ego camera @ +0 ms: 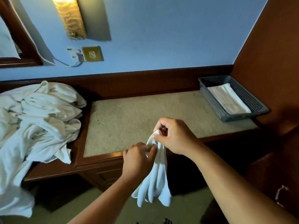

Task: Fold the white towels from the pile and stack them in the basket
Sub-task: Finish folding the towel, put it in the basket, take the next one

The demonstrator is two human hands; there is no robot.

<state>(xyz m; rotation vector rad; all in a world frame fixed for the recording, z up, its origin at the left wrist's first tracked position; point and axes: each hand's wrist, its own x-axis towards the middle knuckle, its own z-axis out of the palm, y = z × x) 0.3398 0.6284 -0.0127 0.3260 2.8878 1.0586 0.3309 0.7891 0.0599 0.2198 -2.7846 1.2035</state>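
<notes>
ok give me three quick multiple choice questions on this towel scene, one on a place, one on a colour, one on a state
1. Where does the basket stand?
A. on the floor
B. at the far right of the desk top
C. on a chair

2. What colour is the basket?
A. red
B. yellow
C. grey

3. What state is the held towel in?
A. hanging bunched, not yet folded
B. folded flat on the desk
C. rolled into a tight tube

Answers:
1 B, it sits on the desk top's far right end, beside the side panel.
2 C, its perforated walls are grey.
3 A, the left hand and right hand pinch its top and the rest dangles in loose folds.
</notes>
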